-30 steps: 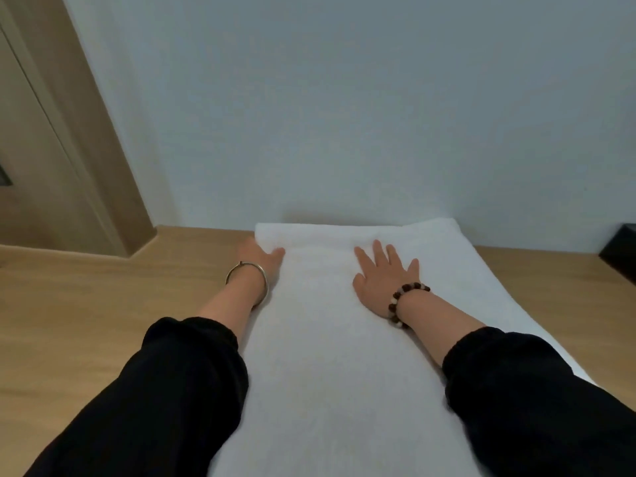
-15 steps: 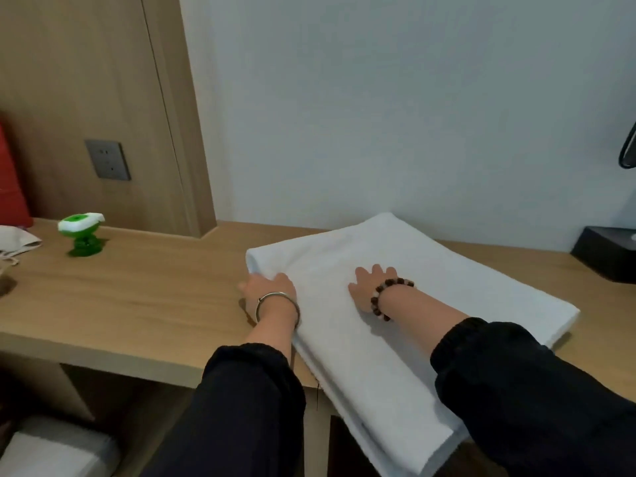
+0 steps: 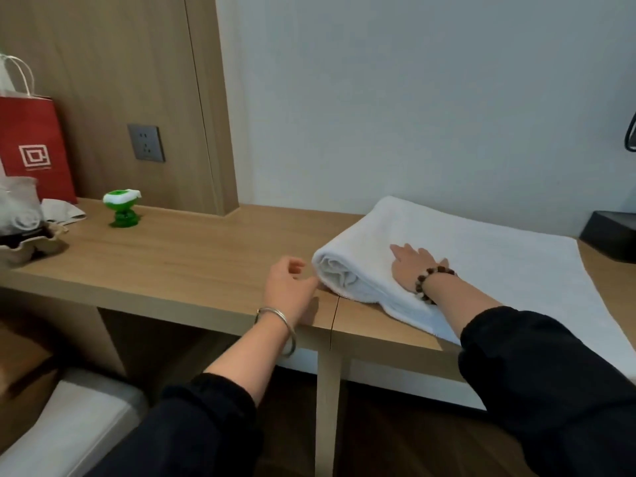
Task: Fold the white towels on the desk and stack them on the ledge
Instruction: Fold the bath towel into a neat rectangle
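White towel (image 3: 481, 266) lies on the wooden desk (image 3: 192, 266) at about 3 o'clock from frame centre, near the wall, its near edge hanging over the desk front. The right hand (image 3: 413, 266) rests flat and open on its left end, probably pinning the layers so they do not spring apart. The left hand (image 3: 292, 287), at 9 o'clock from the towel, hovers loosely curled and holds nothing, fingertips just beside the fold. The cloth looks thick and soft, folded into several layers, with a rounded, bulging left edge.
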